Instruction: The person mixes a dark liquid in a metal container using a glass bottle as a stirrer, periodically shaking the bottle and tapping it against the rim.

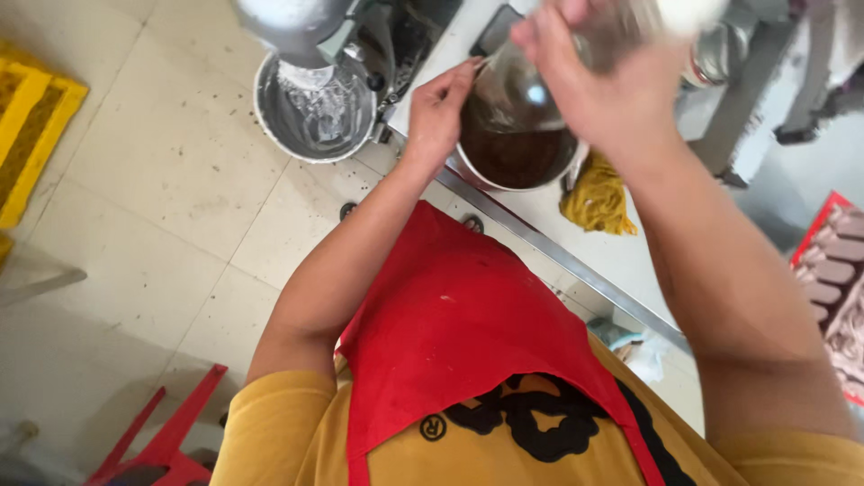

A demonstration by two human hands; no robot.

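**Tipped container over a bowl near the bench edge**

We steady the metal bowl (515, 155) of dark brown mix with our left hand (438, 110), fingers curled over its rim. Our right hand (601, 79) is clenched around a clear container (517, 90), tilted mouth-down over the bowl.

The bowl sits close to the front edge of the bench (576, 238); we judge that a push from the left hand, or the weight of the container pressing on the rim, could slide it off toward our red apron (459, 333). The container looks smooth, so a loose grip could drop it into the mix and splash it.

The bench is pale with a metal edge strip; a yellow cloth (596, 198) lies just beside the bowl. A stand mixer's steel bowl (315, 112) stands to the left over a tiled floor (171, 180), with specks scattered near it. A red stool (166, 441) stands lower left, and brown moulds (832, 270) lie at right.
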